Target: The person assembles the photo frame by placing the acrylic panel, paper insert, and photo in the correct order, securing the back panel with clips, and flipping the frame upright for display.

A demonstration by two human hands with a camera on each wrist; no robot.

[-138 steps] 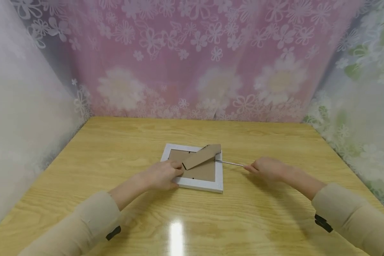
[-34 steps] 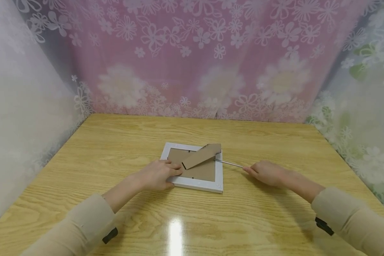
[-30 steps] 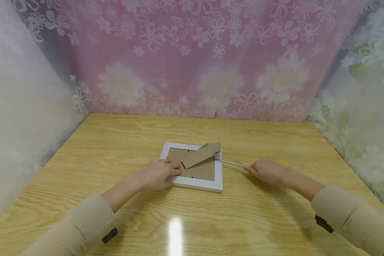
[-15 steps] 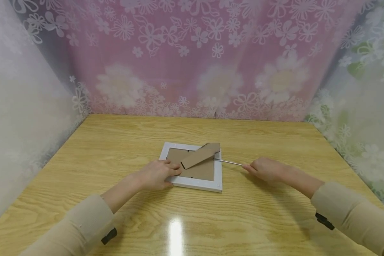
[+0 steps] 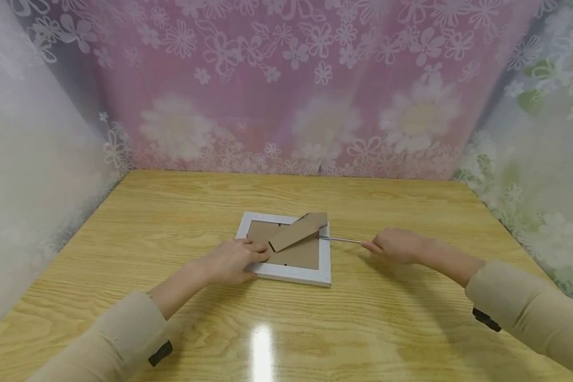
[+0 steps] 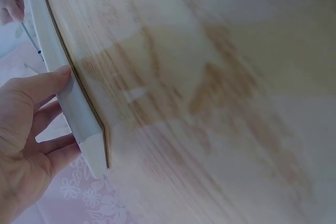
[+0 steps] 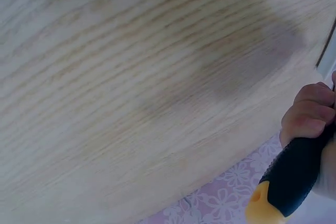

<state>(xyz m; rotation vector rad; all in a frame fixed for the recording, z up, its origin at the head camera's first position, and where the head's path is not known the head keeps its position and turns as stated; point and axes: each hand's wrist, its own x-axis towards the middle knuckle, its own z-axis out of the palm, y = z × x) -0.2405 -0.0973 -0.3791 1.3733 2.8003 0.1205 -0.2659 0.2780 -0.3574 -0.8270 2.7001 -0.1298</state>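
Note:
A white picture frame [image 5: 291,273] lies face down on the table, its brown backing board [image 5: 300,259] upward. The brown easel leg [image 5: 298,232] on the back slants up toward the far right corner. My left hand [image 5: 231,261] holds the frame's near left corner; in the left wrist view the thumb [image 6: 50,83] presses the outer side and the fingers reach over the top. My right hand [image 5: 401,246] grips a screwdriver by its black and yellow handle [image 7: 294,174]. The screwdriver's metal shaft [image 5: 346,240] crosses the frame's right border, its tip at the backing's right edge.
The wood-grain table [image 5: 196,201] reaches back to a pink flowered curtain [image 5: 267,95]. Pale patterned curtains flank it on the left [image 5: 38,159] and right [image 5: 535,175]. Small black tabs show along the backing's edges.
My right hand has risen slightly, so the screwdriver's shaft lies flatter, its tip still at the backing's right edge. The left hand's fingers have spread flatter over the corner than several seconds ago.

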